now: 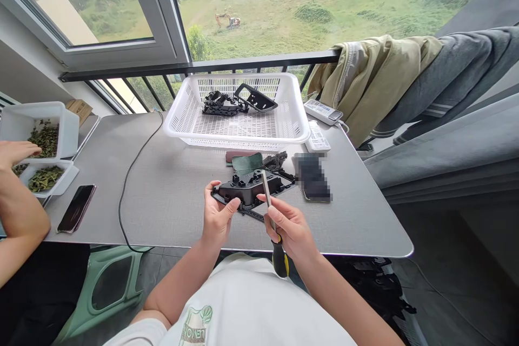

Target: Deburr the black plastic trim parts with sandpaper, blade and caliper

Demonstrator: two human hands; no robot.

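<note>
My left hand (217, 216) is closed on the left end of a black plastic housing (243, 190), a tray-like moulded part with clips along its edge. In my right hand (290, 224) is a flat file (266, 189) with a black and yellow handle (279, 260), its grey metal blade pointing up and away from me. The blade stands in front of the housing's right part; whether they touch I cannot tell. Under and behind the housing lie more black plastic pieces (276, 161), a green sandpaper sheet (248, 164) and a dark red strip (231, 157).
A white plastic basket (174, 121) with black parts (225, 104) stands at the table's back. Phones (77, 208) lie at left and right, the right one blurred. A black cable (128, 178) crosses the table. Another person's arm (18, 194) reaches into tubs of dried leaves (44, 138).
</note>
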